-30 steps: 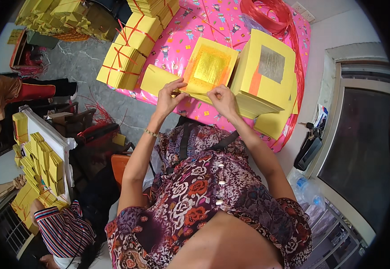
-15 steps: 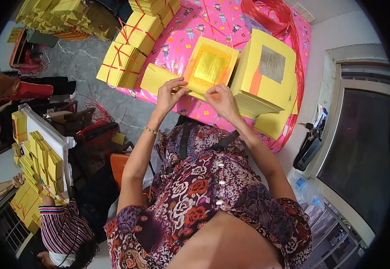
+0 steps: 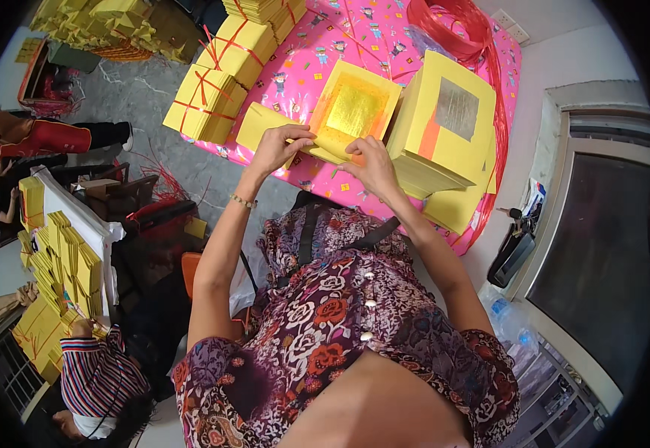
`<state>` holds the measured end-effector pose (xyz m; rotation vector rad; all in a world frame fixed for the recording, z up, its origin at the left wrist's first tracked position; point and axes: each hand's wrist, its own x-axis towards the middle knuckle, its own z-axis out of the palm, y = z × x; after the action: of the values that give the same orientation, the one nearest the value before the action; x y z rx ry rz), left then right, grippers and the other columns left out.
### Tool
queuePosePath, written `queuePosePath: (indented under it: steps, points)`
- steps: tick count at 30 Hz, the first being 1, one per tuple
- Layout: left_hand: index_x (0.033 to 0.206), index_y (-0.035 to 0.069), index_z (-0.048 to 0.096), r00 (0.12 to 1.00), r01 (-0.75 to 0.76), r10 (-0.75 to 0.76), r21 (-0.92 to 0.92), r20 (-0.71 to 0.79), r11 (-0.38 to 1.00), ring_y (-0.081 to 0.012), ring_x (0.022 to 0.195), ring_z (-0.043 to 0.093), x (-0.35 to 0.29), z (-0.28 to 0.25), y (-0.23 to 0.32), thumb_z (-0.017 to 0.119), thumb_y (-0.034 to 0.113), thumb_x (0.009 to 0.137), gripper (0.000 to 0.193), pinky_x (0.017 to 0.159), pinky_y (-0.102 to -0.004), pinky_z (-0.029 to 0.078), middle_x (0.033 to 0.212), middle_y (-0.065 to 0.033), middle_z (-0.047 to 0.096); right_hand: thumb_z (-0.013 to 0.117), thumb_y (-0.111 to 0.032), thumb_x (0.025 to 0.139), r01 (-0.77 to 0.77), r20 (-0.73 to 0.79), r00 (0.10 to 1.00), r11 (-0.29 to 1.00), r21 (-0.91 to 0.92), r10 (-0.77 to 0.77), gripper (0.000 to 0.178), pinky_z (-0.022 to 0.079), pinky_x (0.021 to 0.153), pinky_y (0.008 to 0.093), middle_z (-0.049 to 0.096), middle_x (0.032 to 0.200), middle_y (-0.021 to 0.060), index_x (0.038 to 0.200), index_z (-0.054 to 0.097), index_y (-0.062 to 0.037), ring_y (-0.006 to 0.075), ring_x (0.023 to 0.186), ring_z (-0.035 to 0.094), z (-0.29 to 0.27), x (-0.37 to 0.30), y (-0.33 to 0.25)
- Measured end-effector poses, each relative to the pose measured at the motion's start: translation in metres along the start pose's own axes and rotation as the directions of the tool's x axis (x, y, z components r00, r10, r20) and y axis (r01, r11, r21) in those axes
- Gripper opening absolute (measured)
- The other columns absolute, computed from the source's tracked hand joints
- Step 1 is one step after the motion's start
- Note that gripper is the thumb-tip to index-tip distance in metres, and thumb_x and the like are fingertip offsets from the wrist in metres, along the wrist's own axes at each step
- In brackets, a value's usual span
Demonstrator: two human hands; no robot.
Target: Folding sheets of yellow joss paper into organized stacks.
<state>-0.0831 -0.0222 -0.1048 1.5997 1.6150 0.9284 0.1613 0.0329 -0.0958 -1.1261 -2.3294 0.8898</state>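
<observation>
Red apron (image 3: 56,140) is turned into fuller view. Yellow sheet (image 3: 350,110) is pinched by left hand (image 3: 276,149); grip of right hand (image 3: 375,169) cannot be told. Contents of clear bottle (image 3: 509,319) are indistinct.

Both arms reached forward from the body, elbows out to either side, and the bare forearms slanted inward until the hands came near each other without touching. I could see the left hand (image 3: 274,151) from its back, fingers bent and pointing across toward the right, the thumb tucked lower than the forefinger. Its wrist (image 3: 251,181) was slightly bent. The right hand (image 3: 373,168) faced it, a little lower, with its fingers curled over to the left and the thumb stretched beneath them. How tightly either set of fingertips pressed together, I couldn't make out. The two hands were almost level.
</observation>
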Motion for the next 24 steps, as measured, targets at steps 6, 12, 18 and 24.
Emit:
queuePosePath:
  steps: [6,12,18,24]
  points:
    - [0.097,0.007,0.072,0.999,-0.032,0.032,-0.007,0.006,0.999,-0.0234,0.093,0.067,0.001,0.002,-0.006,0.068,0.026,0.084,0.024,0.079,-0.0325,0.053,0.102,-0.0114,0.069,0.083,-0.022,0.063,-0.007,0.033,0.999,1.000,-0.025,0.008,0.036,0.044,0.077,0.0383,0.056,0.084,0.0078,0.088,0.062,-0.0068,0.0277,0.087,0.054,-0.003,0.002,0.001]
    - [0.098,0.006,0.072,0.999,0.030,-0.029,-0.047,0.026,0.998,-0.0224,0.094,0.067,0.002,0.001,-0.006,0.068,0.026,0.083,0.025,0.082,-0.0322,0.053,0.103,-0.0110,0.069,0.076,-0.021,0.074,-0.086,0.075,0.994,0.995,0.053,0.082,0.025,0.046,0.073,0.0366,0.057,0.080,0.0098,0.084,0.062,-0.0029,0.0253,0.081,0.058,-0.005,0.006,0.007]
    - [0.103,0.005,0.070,0.998,0.019,-0.015,-0.085,0.055,0.996,-0.0207,0.093,0.067,-0.001,-0.003,0.002,0.069,0.022,0.083,0.025,0.079,-0.0315,0.054,0.104,-0.0112,0.069,0.073,-0.021,0.077,-0.089,0.048,0.995,0.992,0.087,0.086,0.024,0.046,0.072,0.0366,0.057,0.079,0.0114,0.081,0.061,-0.0016,0.0251,0.080,0.059,-0.007,0.006,0.004]
    - [0.102,0.005,0.070,0.994,0.078,-0.068,-0.124,0.082,0.989,-0.0194,0.082,0.069,0.005,-0.004,-0.002,0.067,0.022,0.085,0.024,0.074,-0.0307,0.054,0.096,-0.0100,0.070,0.079,-0.024,0.071,0.022,0.047,0.999,1.000,0.006,-0.023,0.031,0.044,0.077,0.0381,0.055,0.085,0.0094,0.086,0.059,-0.0063,0.0278,0.088,0.054,-0.006,0.003,0.002]
